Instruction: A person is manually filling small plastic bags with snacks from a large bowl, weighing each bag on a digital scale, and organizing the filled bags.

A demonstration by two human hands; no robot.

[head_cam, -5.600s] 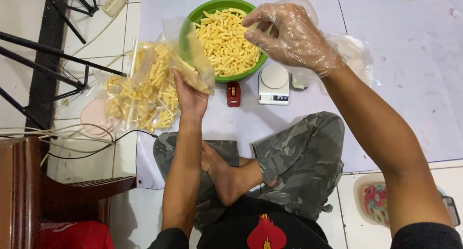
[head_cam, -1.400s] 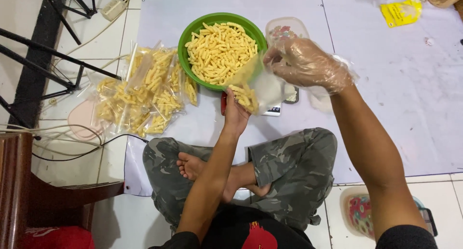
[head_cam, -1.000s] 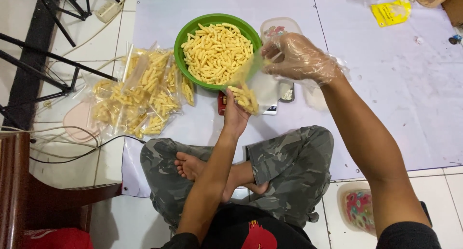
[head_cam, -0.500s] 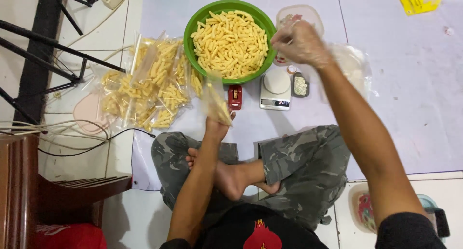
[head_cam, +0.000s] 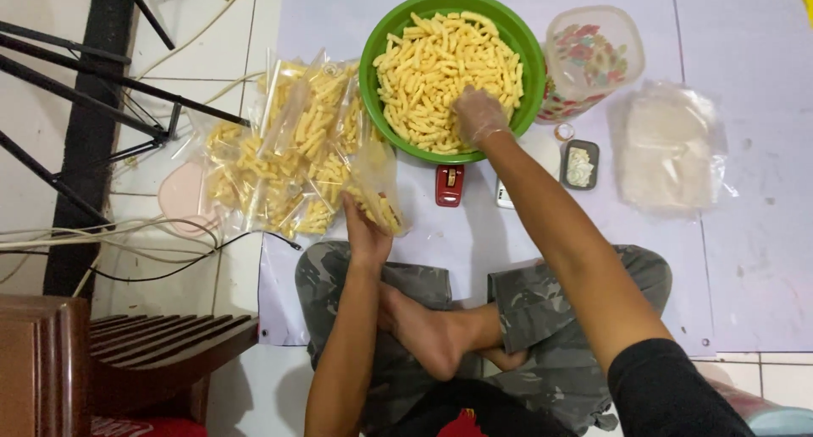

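Left hand (head_cam: 366,232): bare, raised palm-up on a bent, upright forearm, fingers closed in a grip. Right hand (head_cam: 479,115): covered by a thin clear glove, arm stretched forward and fully extended, fingers curled downward. Legs crossed, one bare foot (head_cam: 428,335) resting uppermost.

Green bowl (head_cam: 369,81) at twelve o'clock, pale yellow snack sticks (head_cam: 432,60) inside; red stapler (head_cam: 449,185) below; camouflage-patterned trousers (head_cam: 559,318) at six.

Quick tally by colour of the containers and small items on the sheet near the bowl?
Green: 1, snack bowl
Red: 1, small stapler-like tool
Clear: 2, lidded tub, bag in left hand
Dark: 1, small tray
Total: 5
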